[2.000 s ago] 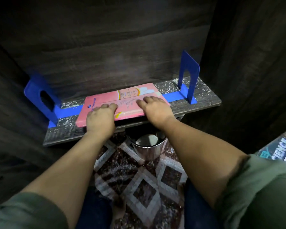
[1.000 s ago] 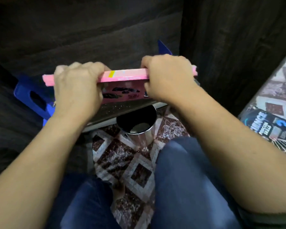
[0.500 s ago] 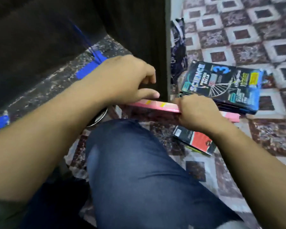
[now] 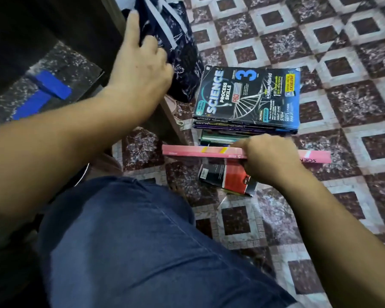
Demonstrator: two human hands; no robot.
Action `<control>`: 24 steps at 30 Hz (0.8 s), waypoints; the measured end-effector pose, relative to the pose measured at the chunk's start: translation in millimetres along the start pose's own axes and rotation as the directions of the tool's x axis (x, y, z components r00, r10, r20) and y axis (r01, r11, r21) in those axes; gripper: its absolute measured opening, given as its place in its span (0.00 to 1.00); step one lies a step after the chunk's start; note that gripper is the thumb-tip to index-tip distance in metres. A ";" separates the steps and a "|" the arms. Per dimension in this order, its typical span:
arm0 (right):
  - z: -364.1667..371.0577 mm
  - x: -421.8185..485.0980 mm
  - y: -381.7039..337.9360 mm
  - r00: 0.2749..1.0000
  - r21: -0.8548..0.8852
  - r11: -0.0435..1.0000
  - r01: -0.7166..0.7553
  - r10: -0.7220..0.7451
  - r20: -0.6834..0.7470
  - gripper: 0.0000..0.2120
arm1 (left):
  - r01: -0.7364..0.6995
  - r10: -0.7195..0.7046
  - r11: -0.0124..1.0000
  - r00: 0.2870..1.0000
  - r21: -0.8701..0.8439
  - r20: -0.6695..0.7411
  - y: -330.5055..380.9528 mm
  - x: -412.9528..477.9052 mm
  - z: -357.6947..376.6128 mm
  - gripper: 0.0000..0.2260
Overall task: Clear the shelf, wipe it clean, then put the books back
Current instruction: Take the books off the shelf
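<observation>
One pink book (image 4: 187,153) spine-up, long axis left-right, right hand (image 4: 273,161) gripping it, left hand (image 4: 140,67) relaxed

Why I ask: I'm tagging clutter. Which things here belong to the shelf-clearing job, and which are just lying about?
Job: pink book, gripped by the right hand; book stack on the floor; dusty shelf; blue bookend.
Lying about: dark patterned bag; red-and-black packet, probably.
</observation>
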State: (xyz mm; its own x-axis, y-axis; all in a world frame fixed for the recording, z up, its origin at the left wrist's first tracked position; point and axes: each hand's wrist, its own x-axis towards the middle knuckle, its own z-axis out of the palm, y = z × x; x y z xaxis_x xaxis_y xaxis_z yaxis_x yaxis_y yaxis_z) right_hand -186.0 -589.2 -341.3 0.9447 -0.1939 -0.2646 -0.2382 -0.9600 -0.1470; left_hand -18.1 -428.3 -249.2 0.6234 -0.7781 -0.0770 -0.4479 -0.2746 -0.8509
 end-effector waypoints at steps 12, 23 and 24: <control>-60.6 -18.9 16.8 0.967 -0.062 0.998 -0.032 0.015 -0.254 0.14 | -0.095 0.095 0.995 0.995 -0.002 -0.014 -18.5 2.4 1.9 0.08; -74.6 28.2 44.0 0.802 0.017 0.994 -0.104 0.094 -0.590 0.16 | -0.054 0.058 0.998 0.991 -0.033 0.120 -24.0 11.4 -17.6 0.08; -63.9 44.3 44.9 0.784 0.037 0.995 -0.094 0.097 -0.613 0.16 | -0.056 0.062 0.997 0.989 -0.046 0.133 -24.2 13.4 -18.5 0.09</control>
State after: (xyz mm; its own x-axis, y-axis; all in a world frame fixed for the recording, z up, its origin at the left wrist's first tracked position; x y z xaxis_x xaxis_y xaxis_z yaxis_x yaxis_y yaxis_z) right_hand -140.4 -653.8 -298.7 0.8557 -0.3693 0.3624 -0.3345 -0.9292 -0.1569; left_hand -10.8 -442.6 -220.1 0.6745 -0.7113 -0.1980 -0.5111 -0.2563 -0.8204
